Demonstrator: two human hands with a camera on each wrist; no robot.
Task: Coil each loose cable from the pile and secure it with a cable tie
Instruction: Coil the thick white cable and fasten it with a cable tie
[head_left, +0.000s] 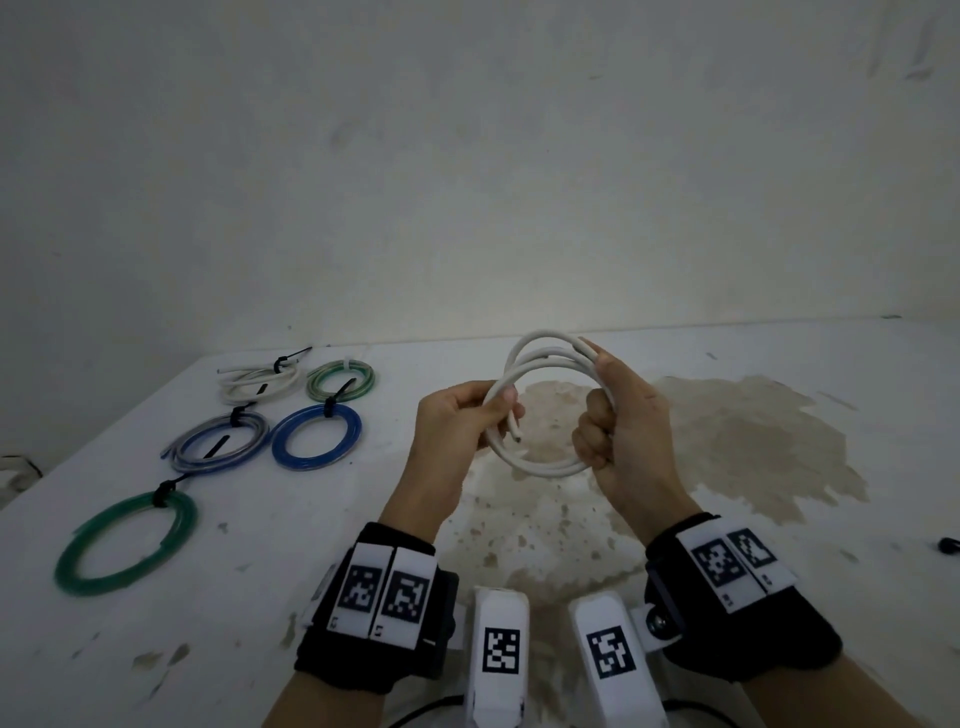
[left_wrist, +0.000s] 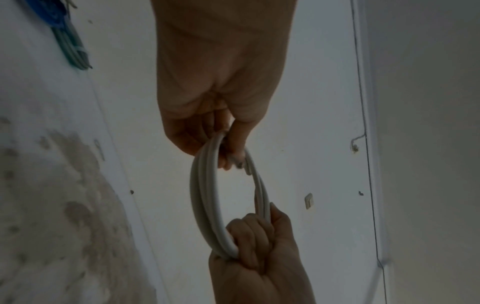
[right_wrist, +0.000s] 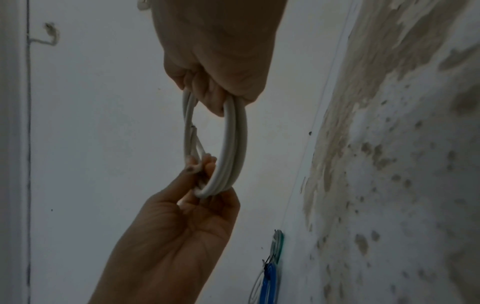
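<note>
At the lower left of the head view a green coil (head_left: 126, 540) lies flat on the white table (head_left: 291, 519), cinched at its top by a black cable tie (head_left: 164, 492). Up and to the right of it lie a grey and blue coil (head_left: 218, 441) and a blue coil (head_left: 317, 437), each with a black tie. Behind them, near the wall, are a white coil (head_left: 260, 383) and a green and white coil (head_left: 341, 381).

In the middle of the frame, above a brown stain (head_left: 727, 441) on the table, both hands hold a white cable (head_left: 540, 364) wound into a few loops and lifted off the surface. The left hand (head_left: 457, 421) pinches the left side of the loops between thumb and fingers, with a cut end of the cable poking out just beside its fingertips. The right hand (head_left: 618, 426) is closed in a fist round the right side of the loops, its thumb pressed along the strands. No tie shows on this white cable. Both wrists wear black bands with square printed markers.

At the far right edge a small dark object (head_left: 948, 545) rests on the table, too small to identify.
</note>
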